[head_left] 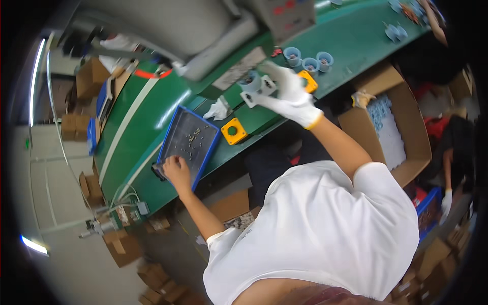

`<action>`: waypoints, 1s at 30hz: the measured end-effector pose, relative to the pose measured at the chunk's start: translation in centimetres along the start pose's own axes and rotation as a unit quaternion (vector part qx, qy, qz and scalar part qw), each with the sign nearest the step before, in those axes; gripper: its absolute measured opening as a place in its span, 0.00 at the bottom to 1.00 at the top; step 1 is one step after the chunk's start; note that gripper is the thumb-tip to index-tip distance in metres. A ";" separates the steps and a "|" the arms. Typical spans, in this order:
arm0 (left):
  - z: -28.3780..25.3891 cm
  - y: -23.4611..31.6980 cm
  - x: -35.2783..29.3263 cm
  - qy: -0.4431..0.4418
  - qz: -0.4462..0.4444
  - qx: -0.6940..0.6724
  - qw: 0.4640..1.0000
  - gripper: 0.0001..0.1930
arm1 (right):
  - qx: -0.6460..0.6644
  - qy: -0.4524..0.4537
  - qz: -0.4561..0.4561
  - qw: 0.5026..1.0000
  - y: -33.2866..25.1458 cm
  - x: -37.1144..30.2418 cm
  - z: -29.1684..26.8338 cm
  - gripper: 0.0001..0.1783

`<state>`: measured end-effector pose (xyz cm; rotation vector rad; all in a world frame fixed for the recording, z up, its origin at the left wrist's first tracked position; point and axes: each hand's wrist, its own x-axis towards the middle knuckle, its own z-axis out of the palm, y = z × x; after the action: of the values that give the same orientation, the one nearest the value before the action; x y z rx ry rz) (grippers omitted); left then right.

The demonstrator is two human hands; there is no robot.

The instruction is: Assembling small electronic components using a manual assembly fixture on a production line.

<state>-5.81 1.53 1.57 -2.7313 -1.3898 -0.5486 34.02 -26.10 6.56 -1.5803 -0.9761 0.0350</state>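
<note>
My bare left hand (177, 173) is over the near-left part of a blue-rimmed dark tray (202, 170); its fingers are bent and drawn together, and whatever they may pinch is hidden. Small brass-coloured parts (193, 137) lie scattered in that tray. On my right hand (294, 96) is a white glove, with thumb and fingers spread around a white block fixture (268, 85) under the machine. A light-blue cup (249, 81) with small contents sits at the fixture, just beyond the gloved fingers. Whether the fingertips touch the cup is unclear.
The grey machine (203, 30) overhangs the green workbench (351, 48). Two yellow button boxes (233, 131) flank the fixture. Several light-blue cups (292, 56) stand to the right. A crumpled white cloth (217, 109) lies by the tray. An open carton (414, 122) stands at the right.
</note>
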 end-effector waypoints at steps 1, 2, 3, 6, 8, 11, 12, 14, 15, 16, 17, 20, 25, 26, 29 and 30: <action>0.7 2.6 0.7 0.034 0.037 -0.082 0.995 0.06 | 0.036 -0.064 0.042 0.996 -1.5 1.4 0.3 0.38; 1.5 5.6 1.2 0.037 0.075 -0.131 0.988 0.05 | 0.067 -0.123 0.120 0.983 -1.9 2.1 0.7 0.38; 2.1 8.8 1.8 0.040 0.114 -0.177 0.977 0.04 | -0.005 0.001 -0.049 0.999 0.5 2.5 2.5 0.32; 3.7 14.3 1.2 0.055 0.154 -0.254 0.953 0.04 | -0.045 0.076 -0.163 0.983 1.9 3.6 2.7 0.29; 4.0 15.5 0.3 0.039 0.157 -0.269 0.949 0.04 | -0.060 0.063 -0.250 0.964 2.4 3.8 1.2 0.25; 4.1 16.2 -0.7 0.027 0.159 -0.288 0.944 0.03 | -0.056 -0.012 -0.165 0.985 2.2 3.2 0.0 0.19; 4.6 15.8 -1.1 0.027 0.134 -0.301 0.944 0.03 | -0.097 -0.048 -0.170 0.980 1.7 3.5 0.1 0.19; 5.6 15.8 -1.8 0.029 0.095 -0.330 0.939 0.02 | -0.110 -0.045 -0.203 0.972 2.3 3.7 0.5 0.17; 6.0 16.0 -2.2 0.027 0.096 -0.336 0.937 0.02 | -0.089 -0.045 -0.213 0.972 2.4 4.0 0.4 0.17; 6.2 16.6 -2.3 0.034 0.071 -0.357 0.931 0.02 | -0.076 -0.034 -0.198 0.977 2.2 4.2 0.5 0.17; 6.4 17.4 -2.3 0.041 0.045 -0.377 0.924 0.03 | -0.062 -0.023 -0.184 0.981 1.7 4.0 0.8 0.17; 7.6 19.1 -0.9 0.065 0.058 -0.391 0.916 0.03 | -0.082 0.045 -0.154 0.984 0.6 3.5 1.8 0.16; 8.2 20.4 0.3 0.078 0.062 -0.407 0.908 0.04 | -0.085 0.040 -0.174 0.980 0.3 4.7 -3.0 0.18; 8.5 20.3 0.0 0.082 0.073 -0.374 0.921 0.04 | -0.087 0.094 -0.190 0.973 2.4 4.9 -4.8 0.18; 8.4 21.3 0.1 0.058 0.066 -0.370 0.925 0.05 | -0.017 0.331 -0.071 0.941 7.8 10.1 -8.3 0.19; 8.5 21.0 -0.3 0.076 0.058 -0.347 0.933 0.06 | -0.026 0.344 -0.026 0.938 9.9 12.9 -9.2 0.19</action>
<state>13.13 -9.78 -3.74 -3.1413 -1.1396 -1.4454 52.66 -25.20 7.22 -1.4513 -0.4630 -0.5510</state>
